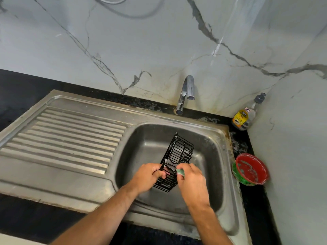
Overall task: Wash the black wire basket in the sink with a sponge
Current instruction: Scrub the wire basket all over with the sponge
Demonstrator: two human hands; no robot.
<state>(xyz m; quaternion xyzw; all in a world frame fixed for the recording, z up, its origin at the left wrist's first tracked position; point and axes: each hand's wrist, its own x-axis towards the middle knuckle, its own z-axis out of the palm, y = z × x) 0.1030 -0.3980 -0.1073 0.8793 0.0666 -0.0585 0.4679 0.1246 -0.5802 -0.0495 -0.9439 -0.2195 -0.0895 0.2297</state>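
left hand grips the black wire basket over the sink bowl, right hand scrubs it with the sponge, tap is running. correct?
One thing is off: the tap is not running; the head view shows no water leaving its spout. The rest stands: the left hand grips the black wire basket over the sink bowl, and the right hand holds the sponge against it.
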